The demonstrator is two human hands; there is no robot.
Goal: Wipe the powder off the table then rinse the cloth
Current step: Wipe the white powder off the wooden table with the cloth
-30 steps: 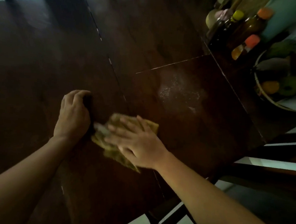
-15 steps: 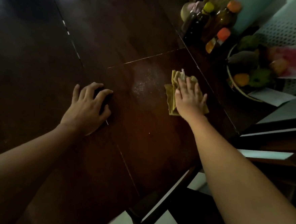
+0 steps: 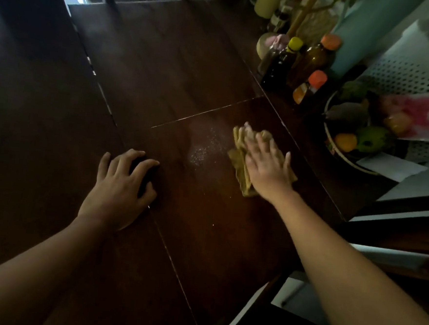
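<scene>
Cloth: one, under flat open right hand | powder: one patch | left hand: open, empty, on table

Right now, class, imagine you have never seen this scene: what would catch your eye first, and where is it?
First, the right hand pressed flat on a yellowish cloth on the dark table, just right of a pale patch of powder. Next, the left hand braced on the table nearer the viewer. Then the bright colours at the far right: orange-capped bottles and a fruit bowl.
</scene>
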